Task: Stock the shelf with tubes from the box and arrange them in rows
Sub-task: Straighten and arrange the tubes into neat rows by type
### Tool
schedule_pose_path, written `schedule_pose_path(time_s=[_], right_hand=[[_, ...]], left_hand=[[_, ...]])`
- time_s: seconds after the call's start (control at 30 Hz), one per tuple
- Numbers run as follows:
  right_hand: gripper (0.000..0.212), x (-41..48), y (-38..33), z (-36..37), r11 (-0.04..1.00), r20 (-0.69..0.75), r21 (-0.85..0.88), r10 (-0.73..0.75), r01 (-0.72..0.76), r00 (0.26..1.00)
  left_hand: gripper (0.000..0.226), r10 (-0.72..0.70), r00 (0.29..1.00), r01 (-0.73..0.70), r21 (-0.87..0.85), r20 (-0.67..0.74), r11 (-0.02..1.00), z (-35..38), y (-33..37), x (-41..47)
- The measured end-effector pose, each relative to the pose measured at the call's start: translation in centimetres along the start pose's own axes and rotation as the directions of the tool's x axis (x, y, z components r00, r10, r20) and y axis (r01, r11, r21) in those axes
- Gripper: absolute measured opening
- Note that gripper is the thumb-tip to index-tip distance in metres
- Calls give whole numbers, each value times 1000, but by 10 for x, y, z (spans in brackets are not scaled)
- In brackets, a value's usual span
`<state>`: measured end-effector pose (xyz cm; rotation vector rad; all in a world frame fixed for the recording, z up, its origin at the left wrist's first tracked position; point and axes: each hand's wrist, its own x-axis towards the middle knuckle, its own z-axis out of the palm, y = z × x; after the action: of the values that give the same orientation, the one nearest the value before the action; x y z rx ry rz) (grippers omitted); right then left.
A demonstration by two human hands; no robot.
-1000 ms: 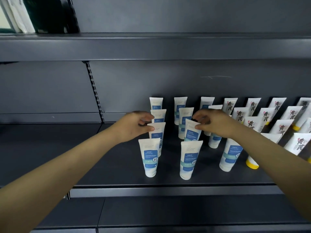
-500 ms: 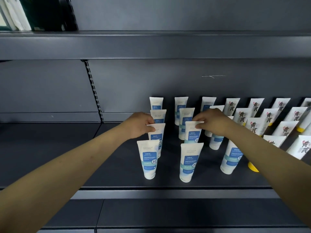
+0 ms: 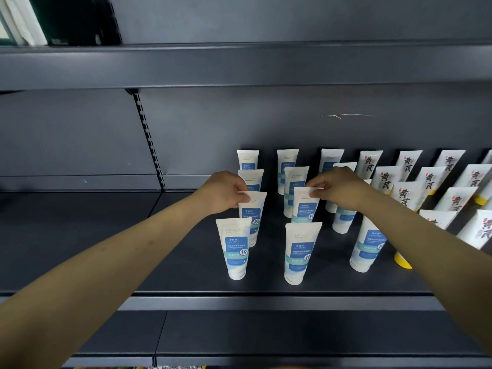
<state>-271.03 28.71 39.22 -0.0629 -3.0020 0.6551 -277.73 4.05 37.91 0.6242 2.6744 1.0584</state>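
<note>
Head view: left hand [image 3: 225, 191] pinches blue-label tube [image 3: 251, 218]; right hand [image 3: 336, 186] pinches another [image 3: 304, 206].

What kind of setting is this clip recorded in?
Probably a shop aisle: dark metal shelving with a slotted upright, and rows of blue-label tubes and red-character tubes standing label-forward like retail stock.

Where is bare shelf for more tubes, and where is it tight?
Biggest bare patch: the shelf deck left of the leftmost blue-label column, running past the slotted upright. A bare strip lies between the front tubes and the shelf lip. Lanes between columns are narrow, where the left hand and right hand pinch tubes. Red-character tubes crowd the right.
</note>
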Motion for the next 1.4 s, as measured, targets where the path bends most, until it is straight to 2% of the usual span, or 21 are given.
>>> schedule_pose_path(time_s=[0.27, 0.6, 0.7, 0.9, 1.03, 1.13, 1.27, 1.4], right_hand=[[26, -1, -1, 1, 1000, -9, -4, -8, 8, 1000], [30, 3, -1, 0, 1000, 17, 20, -15, 15, 1000], [36, 0, 0, -5, 996, 13, 83, -24, 23, 1000], [24, -27, -7, -21, 983, -120, 67, -164, 173, 979], [22, -52, -22, -21, 967, 117, 147, -227, 209, 967], [25, -56, -26, -12, 975, 257, 53, -220, 214, 941], [22, -54, -25, 2, 958, 281, -79, -243, 275, 928], [19, -57, -21, 2, 953, 255, -120, -243, 280, 936]], left_hand=[[27, -22, 1000, 22, -55, 7, 998, 0, 0, -1], [34, 16, 998, -20, 84, 56, 996, -3, 2, -3], [36, 24, 998, -27, 57, 57, 998, -9, 4, -10], [31, 112, 993, -107, 98, -45, 989, -30, -4, -41], [30, 94, 989, -104, 82, 112, 991, -28, -6, -61], [26, 107, 973, -136, 135, 204, 981, -22, -8, -67], [16, 124, 971, -174, 242, 207, 955, -12, -13, -65], [13, 151, 973, -184, 192, 175, 964, -4, -10, -64]])
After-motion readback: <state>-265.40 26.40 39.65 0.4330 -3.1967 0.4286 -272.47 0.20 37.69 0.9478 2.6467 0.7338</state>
